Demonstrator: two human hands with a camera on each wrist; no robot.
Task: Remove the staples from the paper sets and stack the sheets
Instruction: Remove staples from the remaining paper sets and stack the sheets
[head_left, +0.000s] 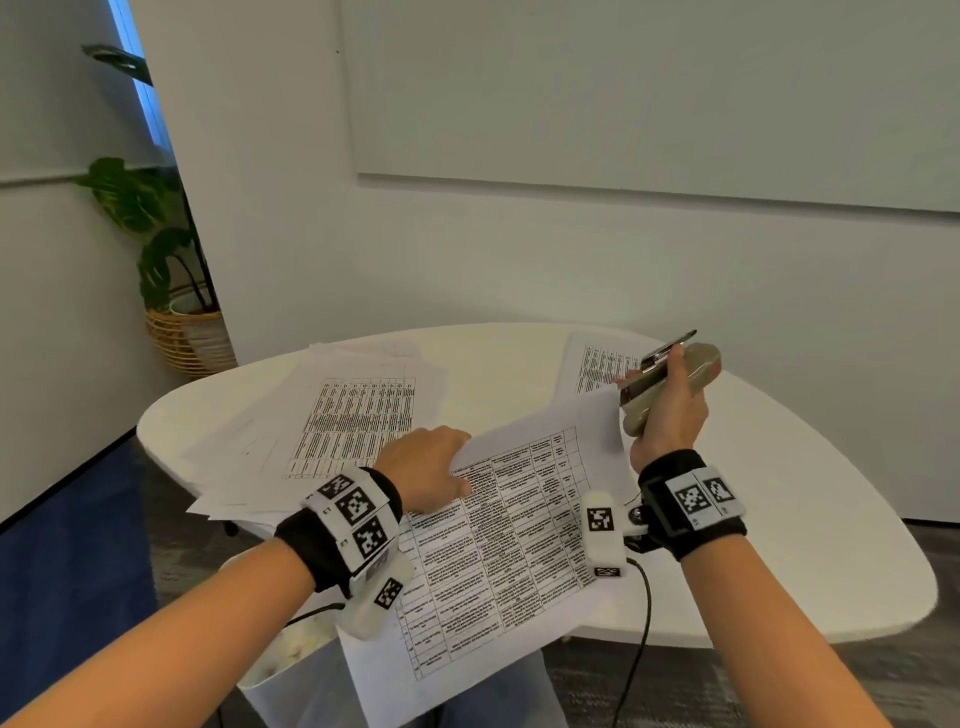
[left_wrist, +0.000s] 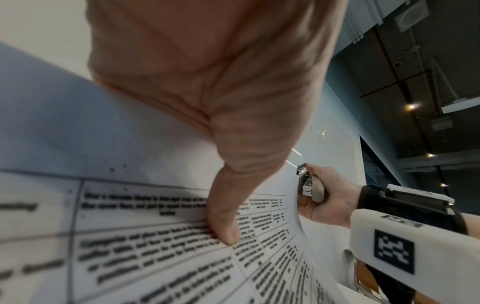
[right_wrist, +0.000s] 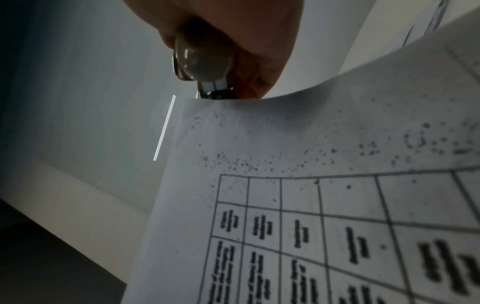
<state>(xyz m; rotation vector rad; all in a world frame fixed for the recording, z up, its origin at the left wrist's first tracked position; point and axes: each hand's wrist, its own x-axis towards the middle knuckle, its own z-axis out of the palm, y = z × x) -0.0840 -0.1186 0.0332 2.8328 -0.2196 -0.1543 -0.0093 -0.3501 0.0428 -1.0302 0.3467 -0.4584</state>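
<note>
Prying staple: right hand (head_left: 670, 410) grips stapler (head_left: 662, 387) at paper set (head_left: 519, 525) corner; left hand (head_left: 428, 467) pinches sheet edge. Next, judged: pull staple free.

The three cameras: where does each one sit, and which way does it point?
Head: on the person's head, looking down at the white round table; both forearms show, left hand gripping the printed white paper set.
Left wrist: under that wrist, looking along the thumb pressed on the paper.
Right wrist: along the right hand gripping the beige stapler.
Shared: all three show the paper and the stapler.
</note>
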